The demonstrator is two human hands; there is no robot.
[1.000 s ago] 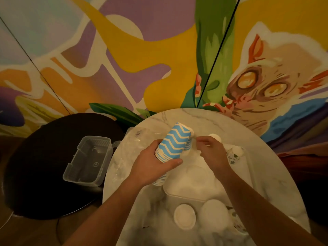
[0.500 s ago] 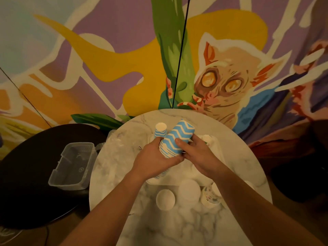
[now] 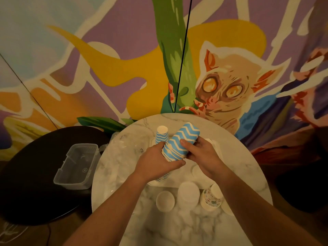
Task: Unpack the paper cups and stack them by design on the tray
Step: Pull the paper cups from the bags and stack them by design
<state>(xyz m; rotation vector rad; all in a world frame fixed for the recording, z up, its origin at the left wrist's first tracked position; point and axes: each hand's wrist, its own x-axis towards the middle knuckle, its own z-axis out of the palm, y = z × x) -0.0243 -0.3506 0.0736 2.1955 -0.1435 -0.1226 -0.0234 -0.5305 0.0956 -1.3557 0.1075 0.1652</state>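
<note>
A tilted stack of blue-and-white zigzag paper cups (image 3: 179, 144) hangs above the white tray (image 3: 197, 173), bottoms pointing away from me. My left hand (image 3: 158, 164) grips the stack's lower end. My right hand (image 3: 200, 153) holds its upper cup, thumb across the pattern. Behind my left hand a short stack of zigzag cups (image 3: 161, 134) stands upside down at the tray's far left. In front of the tray stand a plain white cup (image 3: 165, 201), a white upside-down stack (image 3: 188, 192) and a flower-print cup (image 3: 212, 197).
The tray lies on a round marble table (image 3: 177, 226). Clear plastic wrapping (image 3: 122, 148) lies on the table's left side. A clear plastic tub (image 3: 78, 166) sits on a dark round table (image 3: 32, 174) to the left. A painted wall stands close behind.
My right hand came from the tray's far side to the zigzag stack and took hold of its upper cup. The view shifted right, and the short zigzag stack came into sight.
</note>
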